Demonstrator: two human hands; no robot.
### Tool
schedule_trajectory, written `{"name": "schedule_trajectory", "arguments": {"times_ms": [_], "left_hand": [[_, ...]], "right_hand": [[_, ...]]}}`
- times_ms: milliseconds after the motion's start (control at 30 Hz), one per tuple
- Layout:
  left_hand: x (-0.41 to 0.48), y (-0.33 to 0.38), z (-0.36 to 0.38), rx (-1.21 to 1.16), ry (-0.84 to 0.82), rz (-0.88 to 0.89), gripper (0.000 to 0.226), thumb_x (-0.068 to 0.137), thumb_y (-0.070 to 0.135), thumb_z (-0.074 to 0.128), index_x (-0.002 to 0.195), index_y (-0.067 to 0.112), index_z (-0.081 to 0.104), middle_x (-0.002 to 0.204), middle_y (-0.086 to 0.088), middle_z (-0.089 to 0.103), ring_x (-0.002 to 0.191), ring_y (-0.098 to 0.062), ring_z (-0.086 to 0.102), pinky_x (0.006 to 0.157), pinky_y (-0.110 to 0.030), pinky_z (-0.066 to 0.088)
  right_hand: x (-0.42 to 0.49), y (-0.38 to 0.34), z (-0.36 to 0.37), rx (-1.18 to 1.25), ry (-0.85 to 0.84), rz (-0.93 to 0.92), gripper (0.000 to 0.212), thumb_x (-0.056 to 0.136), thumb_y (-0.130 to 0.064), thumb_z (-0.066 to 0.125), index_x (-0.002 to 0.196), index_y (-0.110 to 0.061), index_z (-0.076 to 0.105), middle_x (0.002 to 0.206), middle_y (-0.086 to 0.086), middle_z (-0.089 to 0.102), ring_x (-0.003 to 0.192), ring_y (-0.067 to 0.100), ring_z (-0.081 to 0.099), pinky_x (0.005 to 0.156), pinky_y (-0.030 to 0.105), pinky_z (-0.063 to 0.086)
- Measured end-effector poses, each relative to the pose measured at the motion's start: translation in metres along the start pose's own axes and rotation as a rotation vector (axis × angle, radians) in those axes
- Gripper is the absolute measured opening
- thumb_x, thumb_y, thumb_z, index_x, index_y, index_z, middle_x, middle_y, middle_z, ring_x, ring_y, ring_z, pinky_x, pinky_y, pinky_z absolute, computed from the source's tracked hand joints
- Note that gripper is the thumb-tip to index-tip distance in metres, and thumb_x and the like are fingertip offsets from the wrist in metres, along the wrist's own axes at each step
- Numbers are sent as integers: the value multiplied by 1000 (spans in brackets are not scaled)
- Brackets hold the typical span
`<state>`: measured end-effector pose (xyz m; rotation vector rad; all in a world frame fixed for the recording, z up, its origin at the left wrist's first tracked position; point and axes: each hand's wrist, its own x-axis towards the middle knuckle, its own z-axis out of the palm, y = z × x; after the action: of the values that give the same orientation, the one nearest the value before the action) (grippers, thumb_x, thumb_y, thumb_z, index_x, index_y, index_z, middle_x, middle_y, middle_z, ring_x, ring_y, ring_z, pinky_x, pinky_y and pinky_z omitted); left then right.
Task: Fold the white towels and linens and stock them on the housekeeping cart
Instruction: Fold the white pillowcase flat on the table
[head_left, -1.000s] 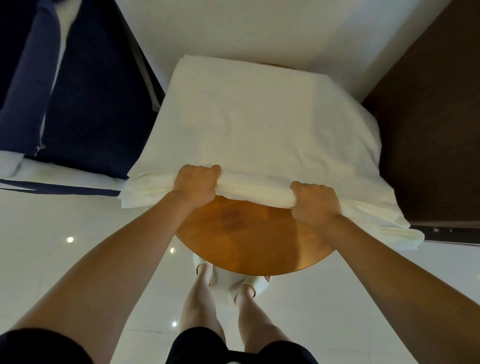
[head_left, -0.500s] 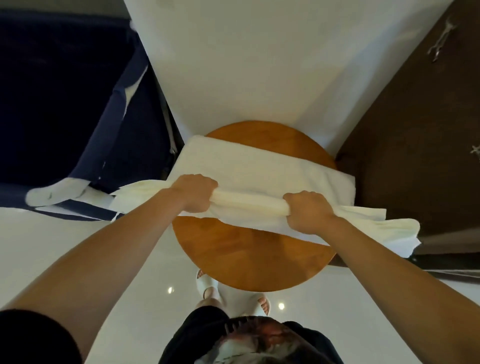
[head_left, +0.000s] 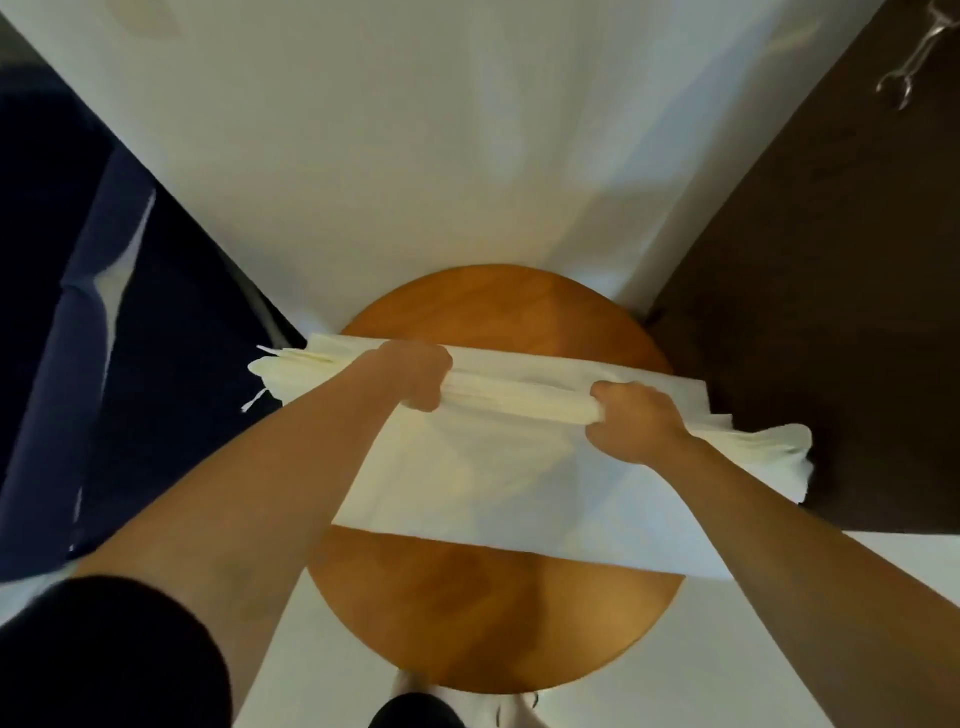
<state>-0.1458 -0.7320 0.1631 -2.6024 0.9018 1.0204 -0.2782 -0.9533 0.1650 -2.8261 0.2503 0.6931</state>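
A white linen lies folded across the round wooden table. Both hands grip its doubled far edge, which bunches into a thick roll between them. My left hand holds the roll near its left end, fingers curled under the cloth. Toward the right end my right hand grips it the same way. A flat layer of the linen spreads toward me over the tabletop. Both ends of the linen stick out past the table's sides. No housekeeping cart is in view.
A white wall rises right behind the table. Dark blue fabric with white trim fills the left side. A dark brown panel with a metal handle stands on the right. White floor shows below, with my feet under the table's near edge.
Both hands have carried the gripped edge from the table's near side over to its far side, doubling the linen. The spread cloth now covers a narrower band of the table.
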Motion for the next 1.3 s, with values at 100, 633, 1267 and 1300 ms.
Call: {"name": "schedule_trajectory", "arguments": {"times_ms": [100,633,1267,1300], "left_hand": [[42,-16,9,-38,-69,10,53,89,20,56,139,12,40,138,-9,47,125,-27,46,102,-34,39],[123,-75,37,-233,80,102,40,94,46,47,101,10,64,76,1,52,79,-19,51,67,-29,39],[126,38,97,-147,292,203,66,91,51,26,142,12,43,147,-13,41,136,-34,37,107,-58,16],[131,35,104,-142,292,195,66,90,52,28,138,12,47,143,-13,46,132,-35,44,105,-59,22]], "right_hand": [[40,2,9,6,19,48,28,93,-29,53,117,-15,54,114,9,61,104,26,59,91,34,47],[110,3,37,33,-19,268,23,97,-26,46,107,-12,61,102,10,65,93,28,61,86,34,48],[165,5,95,-20,-10,91,59,99,-48,13,151,-20,15,158,3,15,146,22,8,117,43,0],[164,14,92,-19,11,57,63,95,-49,11,150,-19,20,156,5,21,145,23,13,116,42,2]]}}
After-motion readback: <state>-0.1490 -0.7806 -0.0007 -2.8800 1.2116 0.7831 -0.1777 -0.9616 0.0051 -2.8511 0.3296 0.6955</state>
